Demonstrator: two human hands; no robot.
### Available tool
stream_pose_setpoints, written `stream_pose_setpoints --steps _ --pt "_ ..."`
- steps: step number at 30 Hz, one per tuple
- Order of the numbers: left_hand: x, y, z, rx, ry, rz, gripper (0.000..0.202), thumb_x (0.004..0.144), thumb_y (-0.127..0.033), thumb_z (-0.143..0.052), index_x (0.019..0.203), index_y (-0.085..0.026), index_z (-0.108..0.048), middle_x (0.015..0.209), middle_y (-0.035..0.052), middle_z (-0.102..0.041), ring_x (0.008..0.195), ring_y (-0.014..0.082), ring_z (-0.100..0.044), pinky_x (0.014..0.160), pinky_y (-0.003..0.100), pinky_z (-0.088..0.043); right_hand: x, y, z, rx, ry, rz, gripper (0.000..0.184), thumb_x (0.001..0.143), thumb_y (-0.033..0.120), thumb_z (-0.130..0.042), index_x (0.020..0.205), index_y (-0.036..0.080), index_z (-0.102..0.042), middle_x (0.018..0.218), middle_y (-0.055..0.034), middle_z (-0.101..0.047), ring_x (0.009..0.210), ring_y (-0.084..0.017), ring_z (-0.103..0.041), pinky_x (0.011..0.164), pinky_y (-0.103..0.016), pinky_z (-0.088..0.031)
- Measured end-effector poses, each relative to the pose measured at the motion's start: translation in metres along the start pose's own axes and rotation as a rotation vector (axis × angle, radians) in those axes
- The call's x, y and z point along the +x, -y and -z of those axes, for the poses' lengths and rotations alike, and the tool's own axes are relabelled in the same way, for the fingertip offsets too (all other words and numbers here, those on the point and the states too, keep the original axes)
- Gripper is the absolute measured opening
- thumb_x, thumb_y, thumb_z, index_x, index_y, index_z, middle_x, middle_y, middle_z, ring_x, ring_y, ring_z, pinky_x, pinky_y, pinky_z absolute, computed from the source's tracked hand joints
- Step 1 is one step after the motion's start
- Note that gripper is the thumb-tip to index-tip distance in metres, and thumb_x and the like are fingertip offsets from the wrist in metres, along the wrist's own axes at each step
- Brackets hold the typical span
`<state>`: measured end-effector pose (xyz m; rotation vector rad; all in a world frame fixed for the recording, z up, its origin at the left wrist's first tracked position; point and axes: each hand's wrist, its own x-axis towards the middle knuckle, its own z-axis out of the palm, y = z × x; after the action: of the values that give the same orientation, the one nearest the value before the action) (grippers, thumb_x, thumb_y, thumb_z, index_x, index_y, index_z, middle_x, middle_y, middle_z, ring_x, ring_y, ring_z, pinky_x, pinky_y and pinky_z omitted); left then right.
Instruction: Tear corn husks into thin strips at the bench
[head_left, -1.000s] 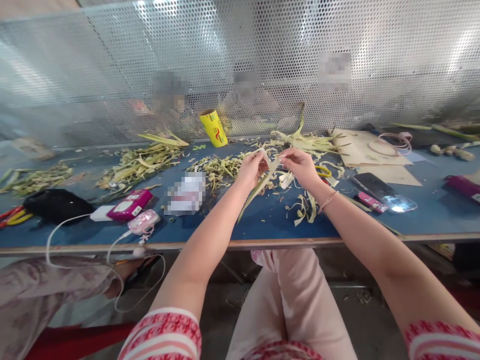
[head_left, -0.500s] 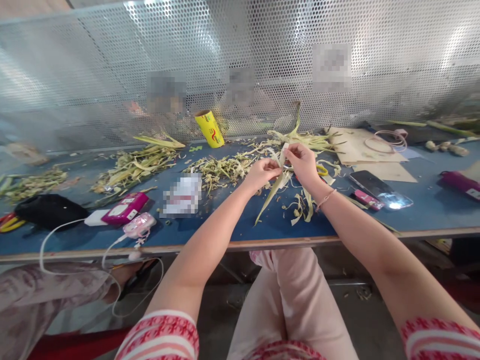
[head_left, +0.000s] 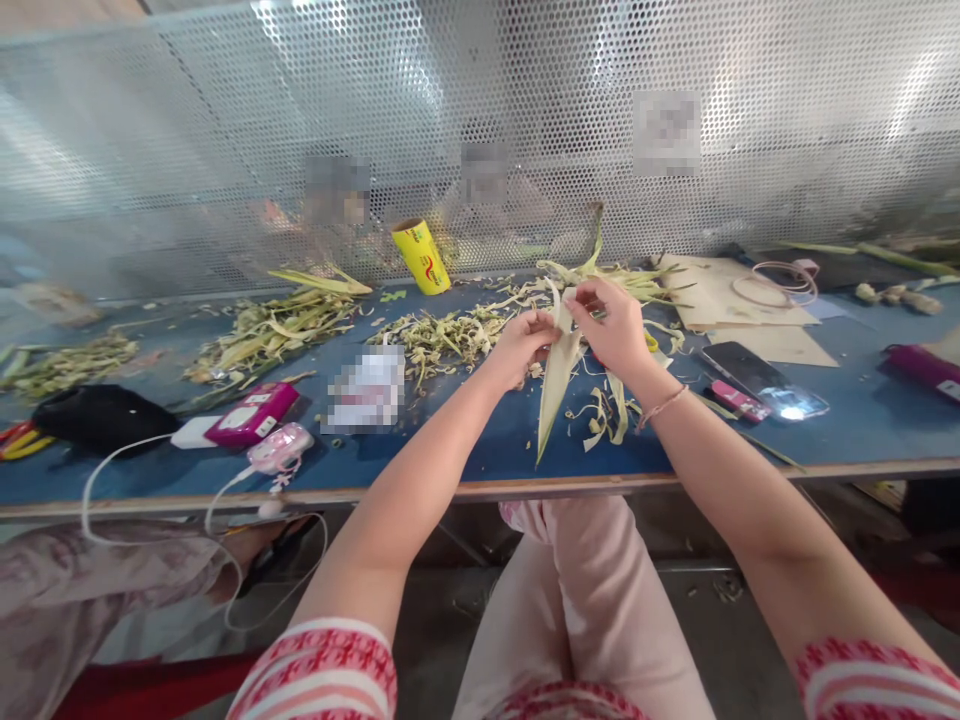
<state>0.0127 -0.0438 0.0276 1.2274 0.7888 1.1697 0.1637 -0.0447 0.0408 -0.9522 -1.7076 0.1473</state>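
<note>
A pale green, pointed dried leaf [head_left: 556,388], like a corn husk, hangs tip downward between my hands above the blue table. My left hand [head_left: 523,347] pinches its left side near the top. Opposite, my right hand [head_left: 606,318] has its fingers closed on the leaf's upper end. A thin pale strip curls up from between the hands. Beneath and beside them lie loose shreds of husk [head_left: 600,420]. Something yellow, partly hidden, shows just behind my right wrist.
Heaps of dried leaf scraps [head_left: 289,325] lie to the left. A yellow tube [head_left: 421,257] leans by the perforated metal screen [head_left: 525,100]. To the right are a phone [head_left: 765,380], a pink lighter-like object [head_left: 740,400] and brown card [head_left: 720,290]. Magenta power bank [head_left: 253,414] and cable are left.
The leaf has turned from a narrow slanting edge to show its broad face, hanging more upright. My right hand has rotated slightly; my left fingers have shifted a little.
</note>
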Motion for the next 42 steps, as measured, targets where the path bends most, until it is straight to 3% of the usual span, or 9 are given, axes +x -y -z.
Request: stream_pose_setpoints --steps 4,11,18,24,34,42 --pt "0.0 -0.004 0.003 -0.062 -0.062 -0.029 0.015 0.07 -0.015 -0.069 0.077 -0.017 -0.055 0.061 -0.005 -0.06 0.052 0.0081 -0.056 0.056 0.022 -0.044 0.001 -0.003 0.001 -0.121 0.113 -0.04 0.02 0.083 0.03 -0.062 0.101 0.021 -0.065 0.097 -0.0084 -0.072 0.095 -0.025 -0.066 0.093 -0.044 -0.05" --pt "0.005 0.0 0.004 -0.105 -0.1 0.091 0.016 0.069 -0.002 -0.065 0.08 -0.013 -0.063 0.063 -0.0024 -0.064 0.057 0.0083 -0.058 0.062 0.024 -0.046 0.002 -0.015 -0.009 -0.22 0.246 -0.111 0.014 0.084 0.03 -0.057 0.08 0.019 -0.065 0.091 -0.0081 -0.072 0.092 -0.026 -0.066 0.085 -0.039 -0.048" --pt "0.009 0.005 0.004 -0.228 -0.071 0.217 0.01 0.081 -0.01 -0.064 0.073 -0.013 -0.06 0.057 -0.0021 -0.057 0.052 0.0065 -0.054 0.062 0.024 -0.047 0.001 -0.026 -0.017 -0.116 0.258 -0.069 0.01 0.079 0.025 -0.056 0.084 0.019 -0.062 0.085 -0.0069 -0.07 0.084 -0.022 -0.064 0.082 -0.034 -0.046" --pt "0.008 0.005 0.005 -0.185 -0.079 0.169 0.016 0.085 -0.005 -0.059 0.074 -0.015 -0.053 0.058 -0.0045 -0.058 0.054 0.0048 -0.057 0.062 0.021 -0.049 0.001 -0.027 -0.019 -0.085 0.208 -0.157 0.009 0.08 0.028 -0.055 0.077 0.019 -0.057 0.078 -0.0042 -0.066 0.074 -0.018 -0.057 0.075 -0.031 -0.043" --pt "0.009 0.004 0.006 -0.183 -0.116 0.14 0.018 0.088 -0.007 -0.055 0.072 -0.014 -0.053 0.055 -0.0034 -0.057 0.048 0.0059 -0.053 0.055 0.022 -0.046 0.0 -0.033 -0.018 0.118 0.179 -0.047 0.012 0.079 0.025 -0.055 0.082 0.018 -0.064 0.084 -0.0053 -0.069 0.084 -0.021 -0.063 0.082 -0.034 -0.046" --pt "0.009 0.007 0.004 -0.112 -0.143 0.102 0.015 0.088 -0.014 -0.06 0.073 -0.015 -0.054 0.06 -0.0028 -0.058 0.053 0.0069 -0.055 0.057 0.022 -0.046 0.0 -0.037 -0.021 0.137 0.162 -0.084 0.009 0.078 0.026 -0.06 0.08 0.019 -0.066 0.08 -0.0039 -0.07 0.08 -0.02 -0.063 0.082 -0.035 -0.048"
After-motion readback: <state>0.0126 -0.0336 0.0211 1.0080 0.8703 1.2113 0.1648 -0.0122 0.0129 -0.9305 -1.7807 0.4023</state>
